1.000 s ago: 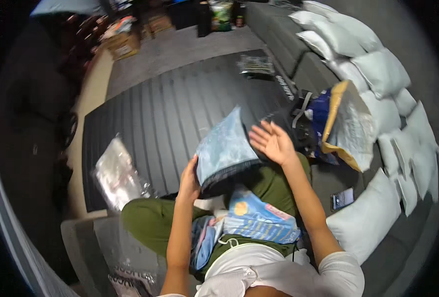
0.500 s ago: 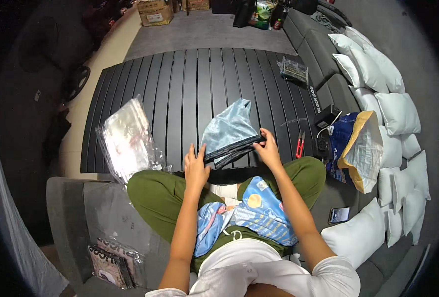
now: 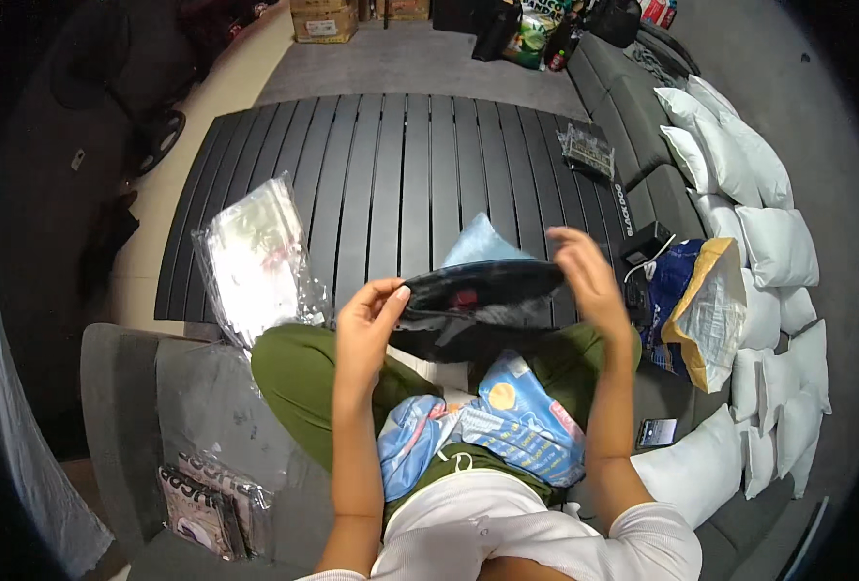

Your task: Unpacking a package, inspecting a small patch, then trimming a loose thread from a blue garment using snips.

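A light blue, shiny piece of fabric with a black band [image 3: 487, 242] is raised above my lap at the table's near edge. Its black inner side faces me, with a small reddish patch in it, and only a blue peak shows behind. My left hand [image 3: 369, 324] is closed, pinching the band's left end between thumb and fingers. Beside the right end is my right hand [image 3: 592, 281], smeared by motion; whether it grips the fabric is hidden. A printed blue plastic bag [image 3: 526, 416] lies crumpled across my lap.
A slatted black table [image 3: 371, 184] spans ahead, with clear plastic packets [image 3: 255, 252] at left and dark packets [image 3: 587, 153] at far right. White pillows [image 3: 778, 247] pile up at right beside an open sack [image 3: 710, 310]. A phone [image 3: 657, 433] and bagged packs [image 3: 211, 508] lie on the seats.
The fabric has been lifted and tilted from the table edge, turning its black inner side toward me. Both hands rose with it; the right moved outward and up.
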